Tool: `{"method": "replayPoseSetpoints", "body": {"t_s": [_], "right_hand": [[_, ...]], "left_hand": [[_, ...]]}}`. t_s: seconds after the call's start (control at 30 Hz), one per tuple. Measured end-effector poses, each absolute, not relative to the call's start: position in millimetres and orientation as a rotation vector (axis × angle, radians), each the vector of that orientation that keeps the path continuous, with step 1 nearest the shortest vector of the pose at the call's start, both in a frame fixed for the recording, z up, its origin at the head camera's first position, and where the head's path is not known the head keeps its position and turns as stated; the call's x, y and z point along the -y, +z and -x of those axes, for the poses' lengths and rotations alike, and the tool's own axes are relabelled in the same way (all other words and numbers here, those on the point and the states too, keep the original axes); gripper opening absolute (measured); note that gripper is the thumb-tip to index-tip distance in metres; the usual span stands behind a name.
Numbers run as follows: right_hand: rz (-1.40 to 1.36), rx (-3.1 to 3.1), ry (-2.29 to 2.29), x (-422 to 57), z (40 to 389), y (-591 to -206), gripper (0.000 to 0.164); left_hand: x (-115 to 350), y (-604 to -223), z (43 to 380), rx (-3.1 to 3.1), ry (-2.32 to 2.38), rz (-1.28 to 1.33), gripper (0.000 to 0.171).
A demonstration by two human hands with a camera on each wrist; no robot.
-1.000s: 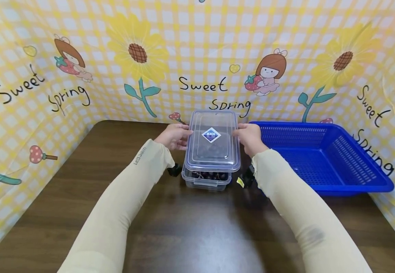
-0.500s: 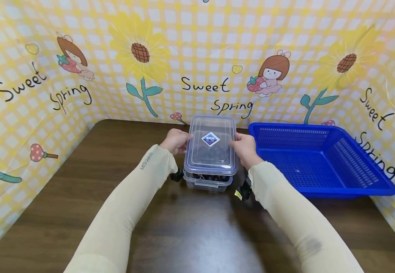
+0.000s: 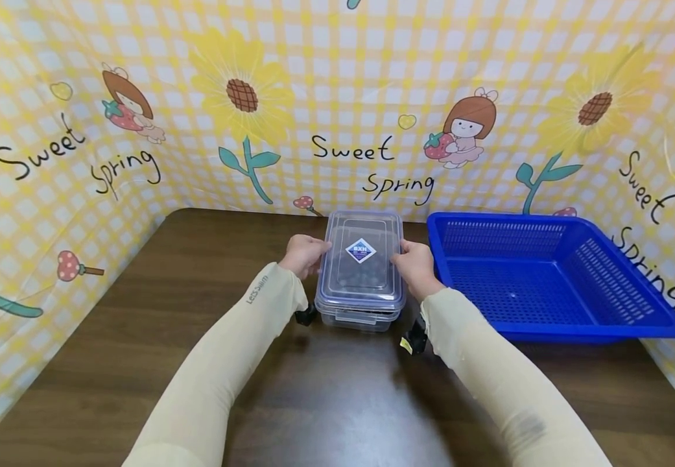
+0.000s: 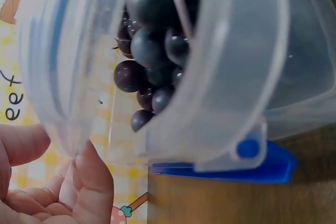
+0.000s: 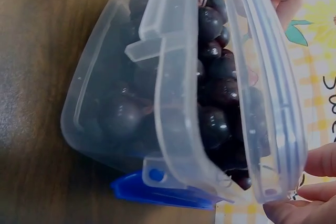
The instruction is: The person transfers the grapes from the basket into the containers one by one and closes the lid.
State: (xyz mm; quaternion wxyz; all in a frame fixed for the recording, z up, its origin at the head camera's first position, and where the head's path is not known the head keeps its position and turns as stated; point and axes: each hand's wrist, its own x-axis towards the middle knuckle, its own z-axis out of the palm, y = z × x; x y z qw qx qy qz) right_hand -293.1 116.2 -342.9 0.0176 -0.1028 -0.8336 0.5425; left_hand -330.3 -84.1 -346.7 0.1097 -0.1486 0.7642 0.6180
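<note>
A clear plastic food container stands on the table with dark grapes inside. Over it tilts its clear lid, which bears a blue-and-white label. The lid's front edge lies close to the container's rim, while a wedge of open space shows the grapes in both wrist views. My left hand pinches the lid's left edge between thumb and fingers. On the opposite edge, my right hand pinches the lid too. Blue side clips hang unfastened from the container. The far end of the container is hidden under the lid.
A blue perforated plastic basket stands just right of my right hand. Black wrist cameras sit under both sleeves. A yellow checked cloth rises behind the brown wooden table.
Both hands have brought the lid down and toward me over the container. The front gap has narrowed, and the grapes once seen there in the head view are now mostly covered.
</note>
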Motion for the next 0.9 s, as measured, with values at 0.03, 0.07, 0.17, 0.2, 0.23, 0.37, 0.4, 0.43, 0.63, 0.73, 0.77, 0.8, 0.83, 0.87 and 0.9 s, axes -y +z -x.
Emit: {"method": "replayPoseSetpoints", "body": {"t_s": [0.03, 0.07, 0.17, 0.2, 0.23, 0.37, 0.4, 0.43, 0.63, 0.73, 0.77, 0.8, 0.83, 0.87, 0.9], "right_hand": [[0.322, 2.595, 1.675, -116.3, 292.6, -343.3, 0.052], [0.320, 2.600, 1.660, -116.3, 292.2, -343.7, 0.052], [0.316, 2.626, 1.615, -116.4, 291.6, -345.5, 0.051], [0.314, 2.634, 1.604, -116.4, 291.2, -345.8, 0.051], [0.310, 2.644, 1.588, -116.4, 291.1, -346.2, 0.051], [0.296, 2.653, 1.559, -115.4, 289.4, -348.1, 0.052], [0.293, 2.654, 1.562, -115.1, 288.9, -348.7, 0.052], [0.290, 2.656, 1.561, -114.7, 288.5, -349.6, 0.052], [0.301, 2.663, 1.589, -113.8, 287.5, -354.9, 0.050], [0.300, 2.658, 1.607, -114.1, 288.4, -356.4, 0.049], [0.297, 2.655, 1.617, -114.2, 288.9, -356.9, 0.049], [0.294, 2.654, 1.627, -114.3, 289.4, -357.2, 0.049], [0.290, 2.654, 1.637, -114.6, 289.7, -357.6, 0.049], [0.286, 2.655, 1.644, -114.9, 290.1, -358.0, 0.048], [0.283, 2.657, 1.650, -115.0, 290.6, -358.3, 0.048]], "left_hand": [[83.7, -347.3, 330.2, -2.243, 1.815, 0.437, 0.029], [83.4, -348.0, 330.3, -2.241, 1.813, 0.435, 0.029], [82.2, -349.0, 330.3, -2.266, 1.795, 0.437, 0.029], [81.9, -349.2, 330.4, -2.279, 1.786, 0.437, 0.029], [81.7, -349.0, 330.5, -2.290, 1.780, 0.435, 0.029], [81.8, -349.3, 330.5, -2.321, 1.751, 0.429, 0.029], [82.0, -349.7, 330.1, -2.320, 1.753, 0.427, 0.029], [82.3, -349.9, 329.8, -2.319, 1.752, 0.428, 0.029], [82.7, -352.0, 328.8, -2.330, 1.727, 0.438, 0.029], [82.6, -352.8, 329.3, -2.332, 1.718, 0.438, 0.029], [82.5, -352.8, 329.4, -2.332, 1.716, 0.440, 0.029], [82.5, -353.1, 329.7, -2.330, 1.715, 0.440, 0.029], [82.6, -353.4, 329.9, -2.336, 1.708, 0.437, 0.029], [82.6, -353.5, 330.2, -2.341, 1.703, 0.435, 0.029], [82.5, -353.5, 330.5, -2.346, 1.699, 0.431, 0.029]]}}
